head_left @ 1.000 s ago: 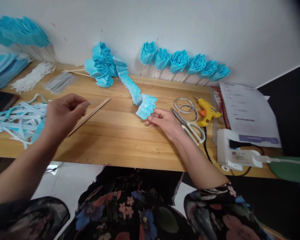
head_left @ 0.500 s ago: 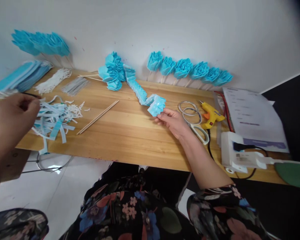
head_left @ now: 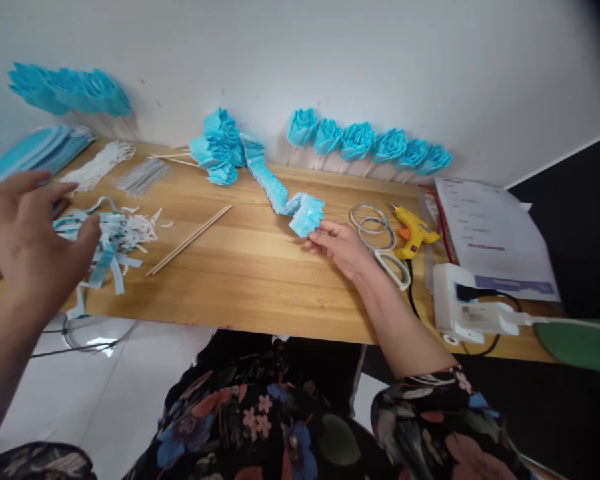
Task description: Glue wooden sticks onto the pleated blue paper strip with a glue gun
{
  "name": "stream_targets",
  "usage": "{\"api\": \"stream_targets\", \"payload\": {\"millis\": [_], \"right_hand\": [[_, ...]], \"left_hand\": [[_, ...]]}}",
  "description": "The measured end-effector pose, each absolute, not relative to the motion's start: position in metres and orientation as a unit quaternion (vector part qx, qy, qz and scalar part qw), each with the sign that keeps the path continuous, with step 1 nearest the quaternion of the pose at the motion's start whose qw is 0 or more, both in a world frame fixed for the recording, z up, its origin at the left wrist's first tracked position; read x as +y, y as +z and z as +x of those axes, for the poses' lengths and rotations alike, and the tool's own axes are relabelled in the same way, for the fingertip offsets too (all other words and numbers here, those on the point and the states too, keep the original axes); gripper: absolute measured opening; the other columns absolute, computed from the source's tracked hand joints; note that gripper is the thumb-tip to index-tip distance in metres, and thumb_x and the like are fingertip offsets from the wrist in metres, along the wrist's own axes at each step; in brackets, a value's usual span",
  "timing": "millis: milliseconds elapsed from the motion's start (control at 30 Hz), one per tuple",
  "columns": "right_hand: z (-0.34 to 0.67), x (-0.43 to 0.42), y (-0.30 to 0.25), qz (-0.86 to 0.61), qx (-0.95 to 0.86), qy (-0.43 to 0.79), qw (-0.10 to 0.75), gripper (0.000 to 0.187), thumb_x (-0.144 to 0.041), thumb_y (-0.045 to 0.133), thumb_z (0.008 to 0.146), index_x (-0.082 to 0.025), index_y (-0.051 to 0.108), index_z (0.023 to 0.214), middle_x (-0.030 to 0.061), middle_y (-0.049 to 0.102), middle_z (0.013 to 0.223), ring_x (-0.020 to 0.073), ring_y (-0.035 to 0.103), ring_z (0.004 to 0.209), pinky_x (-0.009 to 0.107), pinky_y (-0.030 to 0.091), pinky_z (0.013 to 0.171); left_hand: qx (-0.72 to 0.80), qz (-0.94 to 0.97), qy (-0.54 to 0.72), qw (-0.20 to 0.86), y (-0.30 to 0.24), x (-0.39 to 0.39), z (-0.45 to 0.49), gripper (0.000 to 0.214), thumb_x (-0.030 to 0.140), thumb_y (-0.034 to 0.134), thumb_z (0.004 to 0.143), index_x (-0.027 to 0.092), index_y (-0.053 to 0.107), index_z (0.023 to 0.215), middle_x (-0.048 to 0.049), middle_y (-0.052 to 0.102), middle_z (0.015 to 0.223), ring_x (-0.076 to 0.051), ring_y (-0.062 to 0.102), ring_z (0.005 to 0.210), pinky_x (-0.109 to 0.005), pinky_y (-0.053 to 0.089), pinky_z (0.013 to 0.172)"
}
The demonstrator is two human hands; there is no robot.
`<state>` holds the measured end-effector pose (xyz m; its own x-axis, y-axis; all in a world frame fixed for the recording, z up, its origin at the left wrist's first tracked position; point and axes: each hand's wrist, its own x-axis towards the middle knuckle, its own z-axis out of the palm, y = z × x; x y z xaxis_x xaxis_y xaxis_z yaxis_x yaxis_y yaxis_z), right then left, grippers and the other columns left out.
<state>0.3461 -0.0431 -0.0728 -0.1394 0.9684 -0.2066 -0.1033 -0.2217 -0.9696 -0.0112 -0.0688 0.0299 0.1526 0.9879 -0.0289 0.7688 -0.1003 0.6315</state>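
Note:
My right hand [head_left: 341, 247] rests on the wooden table [head_left: 260, 280] and pinches the near end of a chain of folded blue pieces [head_left: 306, 213], which runs back toward a blue paper cluster [head_left: 219, 147]. My left hand [head_left: 27, 237] hovers with fingers spread over a pile of cut blue and white strips [head_left: 111, 241] at the table's left; nothing is in it. Two thin wooden sticks [head_left: 190, 239] lie between the hands.
Blue paper roses [head_left: 365, 141] line the wall. Scissors [head_left: 393, 265], tape rings [head_left: 373, 220] and a yellow glue gun [head_left: 414, 230] lie right of my right hand. A white power strip [head_left: 467, 308], printed papers [head_left: 490, 233], white elastic loops [head_left: 97, 163] and grey strips [head_left: 143, 175] are also there.
My left hand moved left from the sticks to the strip pile and opened its fingers. My right hand kept its pinch on the folded blue chain.

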Motion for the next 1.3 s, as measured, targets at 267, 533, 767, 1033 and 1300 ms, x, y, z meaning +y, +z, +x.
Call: {"api": "stream_targets", "payload": {"millis": [267,533,767,1033,1300], "right_hand": [[0.346,-0.047,-0.068,-0.45,-0.445,0.647,0.426,0.033,-0.04,0.094,0.069,-0.02,0.079,0.091,0.0019,0.077,0.085,0.0133,0.071,0.075,0.027,0.058,0.07],[0.347,-0.048,-0.064,-0.42,-0.481,0.659,0.397,0.037,-0.043,0.096,0.068,-0.019,0.079,0.092,0.001,0.076,0.081,0.0125,0.07,0.072,0.025,0.056,0.067],[0.345,-0.049,-0.061,-0.417,-0.505,0.669,0.351,0.037,-0.045,0.095,0.07,-0.019,0.079,0.091,0.0018,0.077,0.08,0.013,0.071,0.073,0.025,0.058,0.068],[0.344,-0.052,-0.06,-0.439,-0.47,0.681,0.35,0.045,-0.058,0.091,0.074,-0.017,0.077,0.083,0.0057,0.078,0.08,0.0143,0.073,0.074,0.025,0.059,0.068],[0.342,-0.049,-0.064,-0.443,-0.473,0.665,0.37,0.047,-0.056,0.096,0.067,-0.016,0.074,0.078,0.0012,0.073,0.071,0.0109,0.066,0.063,0.023,0.056,0.061]], "left_hand": [[0.496,0.69,0.262,0.458,-0.015,-0.05,0.073,0.041,0.054,0.064,0.093,0.022,0.077,0.115,-0.0081,0.079,0.107,-0.024,0.072,0.097,-0.035,0.06,0.084],[0.389,0.522,0.203,0.731,-0.04,-0.026,0.109,0.035,0.049,0.066,0.097,0.015,0.074,0.094,-0.0158,0.078,0.099,-0.02,0.073,0.081,-0.034,0.062,0.075],[0.443,0.551,0.215,0.674,-0.049,-0.023,0.115,0.025,0.036,0.071,0.094,0.017,0.066,0.079,-0.0077,0.072,0.075,-0.014,0.066,0.062,-0.027,0.056,0.061],[0.456,0.597,0.199,0.629,-0.045,-0.019,0.121,0.024,0.027,0.068,0.094,0.017,0.065,0.073,-0.0025,0.067,0.063,-0.012,0.062,0.055,-0.025,0.054,0.059],[0.384,0.568,0.214,0.695,-0.054,-0.02,0.117,0.027,0.04,0.079,0.084,0.015,0.071,0.077,-0.0048,0.07,0.071,-0.013,0.064,0.062,-0.023,0.052,0.059]]}}
